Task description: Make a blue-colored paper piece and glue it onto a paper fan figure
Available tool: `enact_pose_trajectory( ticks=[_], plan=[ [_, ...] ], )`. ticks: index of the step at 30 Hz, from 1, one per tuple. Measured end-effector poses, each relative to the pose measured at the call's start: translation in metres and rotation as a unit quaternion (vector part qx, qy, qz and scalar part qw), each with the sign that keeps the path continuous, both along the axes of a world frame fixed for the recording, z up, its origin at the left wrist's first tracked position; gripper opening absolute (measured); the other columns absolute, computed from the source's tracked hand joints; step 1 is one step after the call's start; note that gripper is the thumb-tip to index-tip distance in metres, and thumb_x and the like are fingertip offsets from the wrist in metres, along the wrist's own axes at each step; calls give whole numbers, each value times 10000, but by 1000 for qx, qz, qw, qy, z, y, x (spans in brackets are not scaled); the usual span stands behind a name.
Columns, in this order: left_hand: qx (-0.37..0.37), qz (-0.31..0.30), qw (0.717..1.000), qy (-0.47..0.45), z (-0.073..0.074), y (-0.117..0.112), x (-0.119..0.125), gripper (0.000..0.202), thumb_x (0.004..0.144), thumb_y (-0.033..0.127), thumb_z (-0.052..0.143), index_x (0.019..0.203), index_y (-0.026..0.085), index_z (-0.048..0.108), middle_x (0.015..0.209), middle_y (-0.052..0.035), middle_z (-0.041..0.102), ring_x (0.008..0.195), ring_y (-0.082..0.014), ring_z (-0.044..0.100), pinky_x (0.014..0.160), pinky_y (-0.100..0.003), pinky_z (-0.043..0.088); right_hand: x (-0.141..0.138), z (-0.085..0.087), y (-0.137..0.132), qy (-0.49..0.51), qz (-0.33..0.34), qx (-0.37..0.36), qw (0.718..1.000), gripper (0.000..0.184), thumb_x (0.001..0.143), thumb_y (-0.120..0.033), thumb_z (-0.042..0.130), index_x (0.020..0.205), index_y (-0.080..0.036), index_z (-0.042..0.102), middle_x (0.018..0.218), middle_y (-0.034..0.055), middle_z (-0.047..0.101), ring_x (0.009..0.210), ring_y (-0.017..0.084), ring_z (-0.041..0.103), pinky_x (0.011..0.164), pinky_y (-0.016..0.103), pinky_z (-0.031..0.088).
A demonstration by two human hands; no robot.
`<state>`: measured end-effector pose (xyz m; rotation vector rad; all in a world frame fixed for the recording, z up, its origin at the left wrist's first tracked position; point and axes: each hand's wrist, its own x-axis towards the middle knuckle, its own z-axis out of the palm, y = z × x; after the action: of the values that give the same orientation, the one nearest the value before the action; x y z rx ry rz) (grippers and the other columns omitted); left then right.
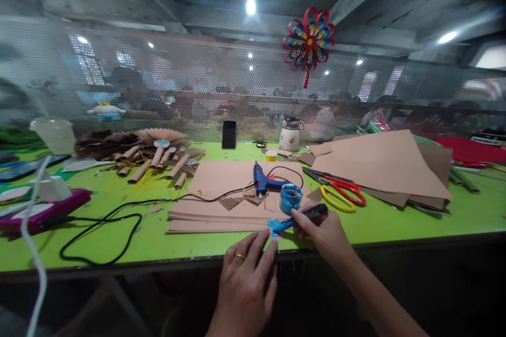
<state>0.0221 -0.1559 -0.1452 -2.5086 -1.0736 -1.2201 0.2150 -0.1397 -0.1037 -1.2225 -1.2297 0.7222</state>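
My right hand (322,226) grips a black marker-like tool (306,217) whose front half is coated in blue. Its tip touches a small piece of brown paper with blue painted shapes (273,227) near the table's front edge. My left hand (251,268), a ring on one finger, has its fingers stretched out, fingertips resting at the near edge of that piece. Just behind the tool stands a small jar smeared with blue paint (290,199). Sheets of brown paper (213,222) lie stacked beneath, bearing paper scraps (230,202) and a blue glue gun (261,179).
Scissors with red and yellow handles (338,198) lie right of the jar, before large brown sheets (375,166). A black cord (130,204) runs left to a purple power strip (67,205). Paper rolls with yellow string (142,171), a phone (229,134) and a bottle (289,136) stand farther back.
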Motion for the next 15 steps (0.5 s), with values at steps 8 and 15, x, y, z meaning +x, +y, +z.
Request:
enact_pose_trajectory(
  ticks=[8, 15],
  plan=[
    [12, -2, 1000, -6, 0, 1, 1, 370, 868, 202, 537, 1232, 243, 588, 1292, -34, 604, 1163, -217, 519, 959, -374, 347, -1, 4, -2, 28, -88, 27, 995, 356, 717, -494, 718, 655, -172, 580, 454, -15, 586, 393, 119, 497, 439, 243, 421],
    [24, 0, 1000, -3, 0, 1, 0, 355, 874, 195, 522, 1218, 239, 599, 1270, -31, 620, 1148, -214, 530, 956, -364, 346, -1, 1, -2, 31, -57, 24, 998, 333, 725, -471, 720, 680, -173, 578, 465, -22, 589, 398, 112, 499, 430, 230, 407]
  ],
)
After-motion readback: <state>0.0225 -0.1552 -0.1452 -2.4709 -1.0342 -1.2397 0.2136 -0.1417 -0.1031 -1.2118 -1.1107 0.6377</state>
